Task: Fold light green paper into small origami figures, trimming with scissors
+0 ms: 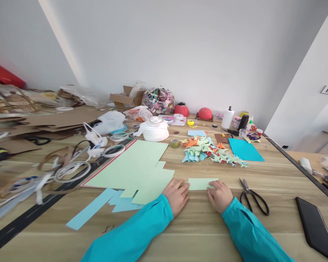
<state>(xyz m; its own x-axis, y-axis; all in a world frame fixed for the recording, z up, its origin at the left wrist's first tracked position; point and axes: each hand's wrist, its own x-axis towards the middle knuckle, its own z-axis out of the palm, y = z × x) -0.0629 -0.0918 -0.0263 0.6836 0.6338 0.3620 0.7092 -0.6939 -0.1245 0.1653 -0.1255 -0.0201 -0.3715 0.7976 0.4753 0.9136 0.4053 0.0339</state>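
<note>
A small light-green rectangle of paper (199,184) lies on the wooden table in front of me, its long side running left to right. At its left end my left hand (176,196) has its fingers closed on the edge. My right hand (220,195) holds the right end, fingers bent and pressed together. Under and beside the left hand spread larger light-green sheets (136,163), with light-blue paper pieces (123,202) partly beneath them. Right of my right hand rest black-handled scissors (253,198), blades slightly apart and pointing away.
Beyond the paper sits a pile of folded paper shapes (205,149) beside a bright-blue sheet (246,149). A black tablet-like slab (315,227) lies at right. Coiled white cables (72,171) and cardboard (57,120) crowd the left. A blue strip (90,209) is nearer me.
</note>
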